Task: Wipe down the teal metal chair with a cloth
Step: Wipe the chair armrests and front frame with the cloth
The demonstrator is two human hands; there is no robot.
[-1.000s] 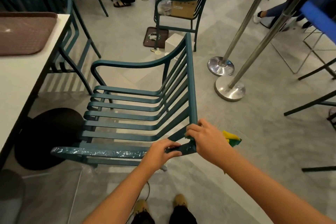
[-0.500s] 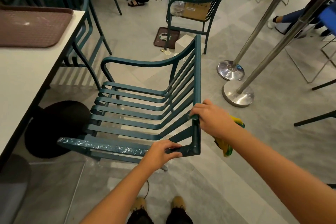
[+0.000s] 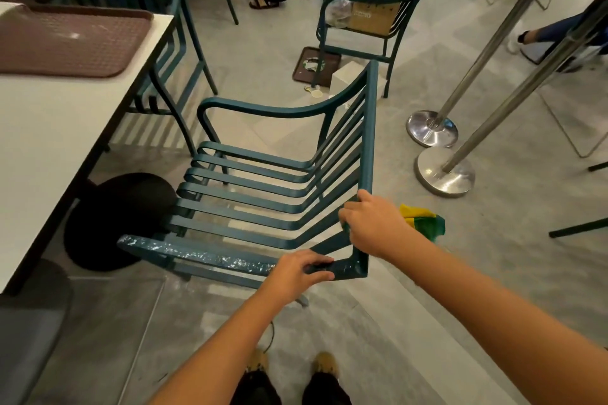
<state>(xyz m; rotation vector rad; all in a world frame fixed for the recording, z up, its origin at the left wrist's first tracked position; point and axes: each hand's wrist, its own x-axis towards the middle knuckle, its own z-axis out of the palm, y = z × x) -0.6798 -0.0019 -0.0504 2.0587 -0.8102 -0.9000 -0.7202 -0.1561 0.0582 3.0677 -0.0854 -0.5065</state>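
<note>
The right hand (image 3: 375,227) is curled round the top rail of the chair back, clamping a yellow-green cloth (image 3: 424,219) whose loose end sticks out behind the wrist. The left hand (image 3: 296,270) grips the near armrest by the corner. The teal metal chair (image 3: 263,107) stands on the floor, beside a white tabletop (image 3: 49,128) carrying a brown tray (image 3: 65,39).

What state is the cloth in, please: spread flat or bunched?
Bunched: the right hand grips the cloth against the chair, its crumpled end poking out.
</note>
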